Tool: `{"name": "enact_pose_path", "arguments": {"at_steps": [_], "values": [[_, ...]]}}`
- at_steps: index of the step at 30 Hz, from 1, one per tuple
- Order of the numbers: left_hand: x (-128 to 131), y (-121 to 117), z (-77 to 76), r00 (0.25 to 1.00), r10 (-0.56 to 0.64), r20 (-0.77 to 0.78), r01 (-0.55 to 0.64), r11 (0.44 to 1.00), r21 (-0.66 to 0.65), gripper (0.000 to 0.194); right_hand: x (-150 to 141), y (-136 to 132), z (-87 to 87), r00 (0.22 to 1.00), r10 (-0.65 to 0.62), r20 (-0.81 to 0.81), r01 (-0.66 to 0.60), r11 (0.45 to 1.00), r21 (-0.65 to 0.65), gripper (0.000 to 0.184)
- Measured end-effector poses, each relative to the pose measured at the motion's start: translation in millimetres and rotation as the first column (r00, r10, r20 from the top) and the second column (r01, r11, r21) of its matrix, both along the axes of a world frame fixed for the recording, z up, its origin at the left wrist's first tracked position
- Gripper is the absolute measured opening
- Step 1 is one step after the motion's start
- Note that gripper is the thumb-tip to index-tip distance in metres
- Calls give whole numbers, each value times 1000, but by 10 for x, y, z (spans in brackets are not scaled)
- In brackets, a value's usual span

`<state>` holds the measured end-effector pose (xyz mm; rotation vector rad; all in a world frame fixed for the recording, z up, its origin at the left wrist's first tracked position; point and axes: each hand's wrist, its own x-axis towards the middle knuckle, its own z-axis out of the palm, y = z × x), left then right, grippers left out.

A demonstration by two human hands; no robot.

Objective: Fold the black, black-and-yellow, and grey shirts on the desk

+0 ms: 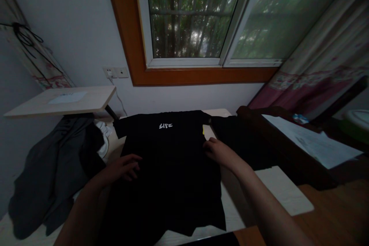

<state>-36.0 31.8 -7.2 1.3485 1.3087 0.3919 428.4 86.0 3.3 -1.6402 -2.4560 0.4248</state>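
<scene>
Black fabric T-shirt with white lettering (pixel 173 161) lying spread on pale wooden desk (pixel 276 186). Left hand (pixel 128 167) half open over shirt's left side, fingers loosely apart, holding nothing. Right hand (pixel 212 148) at right edge, fingers curled (can't tell from here whether cloth is pinched). Dark grey garment (pixel 49 169) heaped at left.

Black fabric short-sleeved T-shirt (pixel 173 161), small white lettering (pixel 165 126) centred near far end. Laid out on pale wood-look counter (pixel 281 188), mostly flat, sleeves at far end spread left and right, body running toward near side. Near edge uneven, zigzag. Right edge meets the right hand (pixel 216 150); left hand (pixel 125 167) at left side of body. Near-left part too dark to make out.
</scene>
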Motion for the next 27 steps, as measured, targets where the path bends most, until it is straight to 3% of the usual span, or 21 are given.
{"name": "enact_pose_path", "arguments": {"at_steps": [3, 6, 7, 9, 11, 15, 17, 19, 22, 27], "values": [[-22, 123, -75, 984, 60, -165, -7, 953, 303, 48, -125, 3, -26, 1000, 20, 15, -22, 992, 121, 24], [-89, 237, -125, 885, 251, -391, 53, 781, 622, 37, -235, 4, -90, 994, 106, -34, -101, 985, 140, 26], [-112, 258, -140, 836, 316, -448, 80, 738, 670, 36, -269, 1, -106, 988, 142, -59, -133, 982, 133, 27], [-144, 271, -175, 753, 403, -520, 101, 711, 696, 38, -333, -15, -120, 974, 197, -114, -184, 976, 114, 29], [-157, 253, -215, 725, 430, -538, 84, 720, 689, 42, -392, -49, -115, 955, 250, -161, -239, 967, 89, 32], [-170, 203, -266, 756, 402, -517, 47, 754, 655, 47, -484, -140, -82, 891, 382, -247, -393, 920, 4, 36], [-201, 184, -263, 774, 359, -521, 49, 787, 615, 45, -513, -179, -62, 869, 403, -287, -434, 899, -51, 28], [-251, 157, -243, 793, 306, -526, 72, 811, 581, 39, -533, -212, -37, 859, 405, -313, -458, 881, -116, 15], [-325, 68, -189, 826, 208, -524, 118, 845, 522, 26, -561, -265, 4, 841, 436, -320, -511, 835, -206, 15], [-360, -188, -50, 824, -26, -566, 216, 938, 270, 15, -611, -387, 36, 782, 507, -362, -619, 696, -363, 11]]}}
